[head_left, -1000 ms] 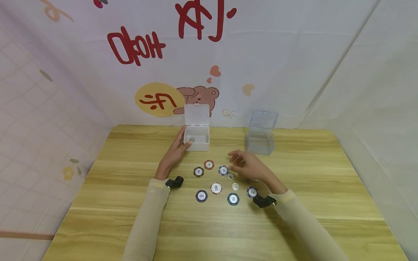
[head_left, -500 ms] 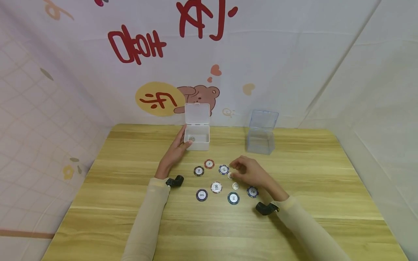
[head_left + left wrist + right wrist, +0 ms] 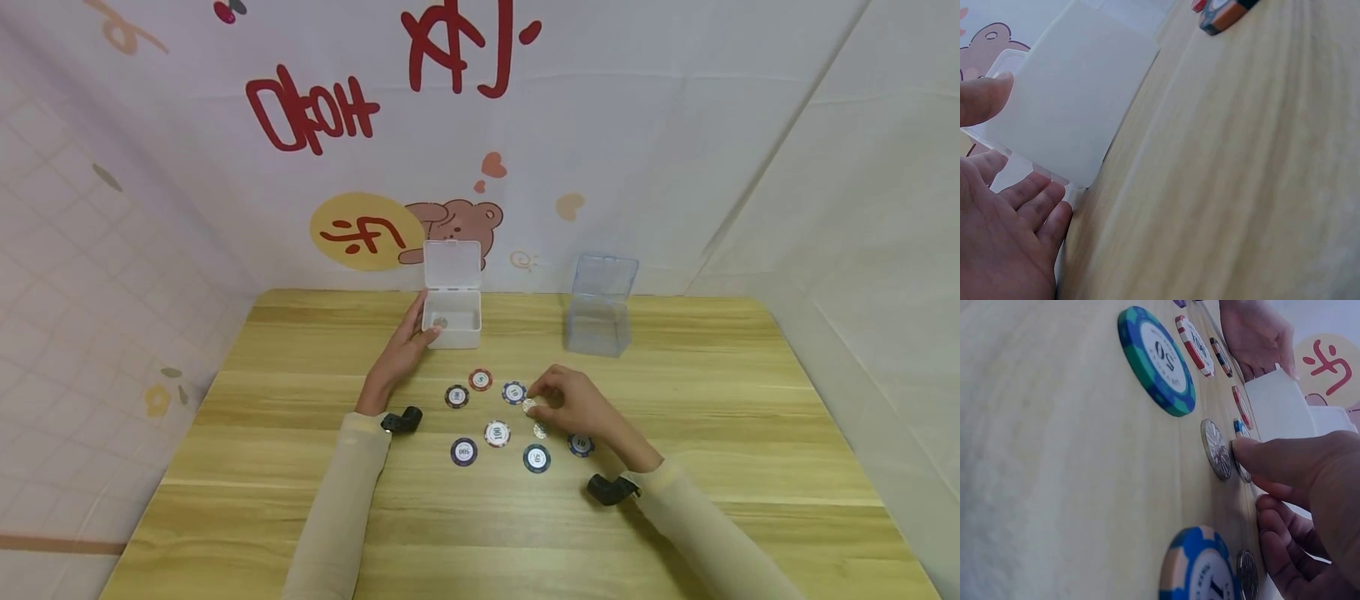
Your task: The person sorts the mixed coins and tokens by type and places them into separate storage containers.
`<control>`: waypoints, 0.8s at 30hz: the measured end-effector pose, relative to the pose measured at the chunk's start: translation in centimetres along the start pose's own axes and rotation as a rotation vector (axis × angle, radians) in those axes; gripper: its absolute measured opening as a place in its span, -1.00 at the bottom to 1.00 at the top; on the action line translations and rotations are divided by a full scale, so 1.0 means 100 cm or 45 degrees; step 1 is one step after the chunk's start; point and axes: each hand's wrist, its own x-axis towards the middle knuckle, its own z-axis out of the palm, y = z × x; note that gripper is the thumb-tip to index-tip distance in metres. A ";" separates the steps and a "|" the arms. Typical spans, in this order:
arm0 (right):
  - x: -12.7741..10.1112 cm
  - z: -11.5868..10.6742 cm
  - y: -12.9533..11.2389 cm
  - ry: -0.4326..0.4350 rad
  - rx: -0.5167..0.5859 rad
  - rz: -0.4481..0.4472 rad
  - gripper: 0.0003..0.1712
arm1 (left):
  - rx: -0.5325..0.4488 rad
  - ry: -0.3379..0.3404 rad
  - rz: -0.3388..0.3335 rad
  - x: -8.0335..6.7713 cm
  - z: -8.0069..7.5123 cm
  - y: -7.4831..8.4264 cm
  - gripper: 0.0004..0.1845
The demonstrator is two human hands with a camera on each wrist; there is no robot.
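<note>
silver coin (image 3: 529, 406) under right hand (image 3: 573, 404)

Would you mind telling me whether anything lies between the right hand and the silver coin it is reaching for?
Nothing visible does. The right hand already has a fingertip at the silver coin, which lies flat on the table beside a blue chip.

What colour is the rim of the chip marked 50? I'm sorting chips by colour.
The 50 chip has a teal-green rim with blue blocks, clearest in the right wrist view.
</note>
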 end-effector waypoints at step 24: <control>0.001 0.001 -0.005 -0.022 0.099 0.082 -0.82 | -0.017 0.003 0.017 -0.001 0.000 -0.002 -0.18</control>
